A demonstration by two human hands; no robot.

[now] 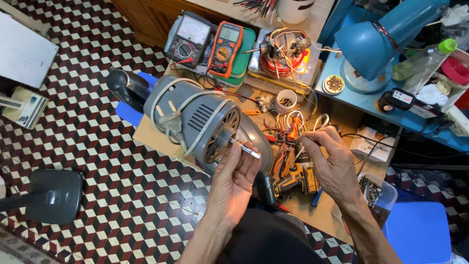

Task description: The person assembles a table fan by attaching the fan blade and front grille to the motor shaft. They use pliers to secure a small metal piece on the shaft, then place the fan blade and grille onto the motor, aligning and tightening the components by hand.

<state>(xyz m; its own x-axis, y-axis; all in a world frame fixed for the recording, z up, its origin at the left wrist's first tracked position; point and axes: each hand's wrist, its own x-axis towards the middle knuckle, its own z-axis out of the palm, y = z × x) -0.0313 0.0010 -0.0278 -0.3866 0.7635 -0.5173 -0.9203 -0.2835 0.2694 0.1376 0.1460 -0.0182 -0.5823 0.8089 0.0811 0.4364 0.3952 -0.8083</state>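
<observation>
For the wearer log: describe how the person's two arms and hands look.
Both forearms are bare, with no sleeves in view. The left hand and right hand wear no gloves, and no rings, watch or bracelet show. Dark clothing shows at the lap below.

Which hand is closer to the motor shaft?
Left. The left hand touches the motor shaft from below; the right hand is off to its right, apart from it.

The right hand (331,161) pinches something too small to tell.
</observation>
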